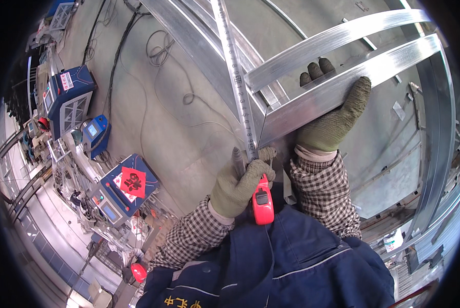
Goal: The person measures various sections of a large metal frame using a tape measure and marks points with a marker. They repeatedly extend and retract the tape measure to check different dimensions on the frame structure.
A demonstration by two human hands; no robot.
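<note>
My left hand [240,189], in an olive work glove, is closed around the blade of a tape measure close to its red case [263,209]. A dark pointed marker-like stick [238,158] pokes up from the same fist. The pulled-out steel blade [238,84] runs away from me along a long silver metal profile [194,51]. My right hand [332,115], gloved too, grips a second silver bar [353,77], thumb on the near face and fingertips showing behind it. That bar's end meets the long profile at an angle, just right of the blade.
Another silver bar [338,41] runs beyond the held one, and a tall metal frame member [435,128] stands at right. Blue machine boxes [118,192] line the left side, one with a red paper [133,182] on top. Loose cables [189,97] lie across the grey floor.
</note>
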